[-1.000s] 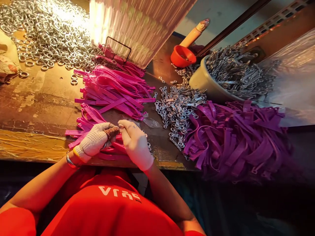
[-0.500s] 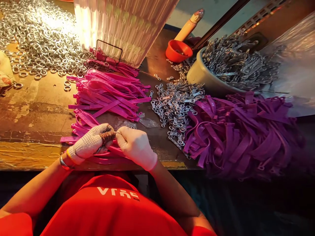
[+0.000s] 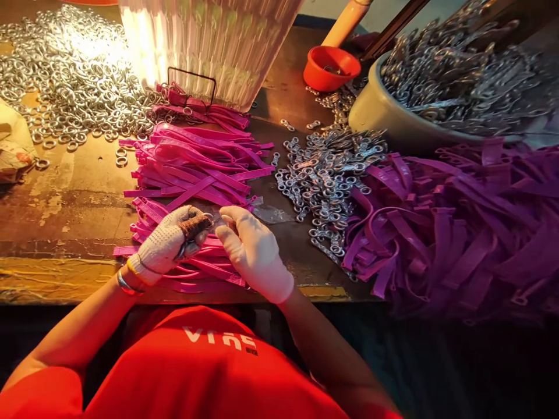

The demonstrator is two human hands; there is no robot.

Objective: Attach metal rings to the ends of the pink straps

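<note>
My left hand (image 3: 168,238), in a dotted knit glove with a brown wrapping around a digit, is closed over the pink straps in front of me. A small metal ring (image 3: 209,217) shows at its fingertips; what else lies in that grip is hidden. Just to the right, my right hand (image 3: 253,247) wears a thin white glove. Its thumb and forefinger are apart, close to the ring, and I see nothing held between them. Pink straps (image 3: 205,270) lie under both hands, and a larger bundle of pink straps (image 3: 196,160) lies beyond.
Loose metal rings (image 3: 78,87) heap at the back left, beside a ribbed translucent panel (image 3: 209,52). Small metal links (image 3: 323,169) lie right of the straps. Further right are a red cup (image 3: 325,73), a bucket (image 3: 371,110) of metal pieces and a purple strap pile (image 3: 449,233).
My right fingers have parted and drawn slightly away from my left fingertips, where the metal ring now shows. The view has shifted, bringing the bucket and purple pile closer.
</note>
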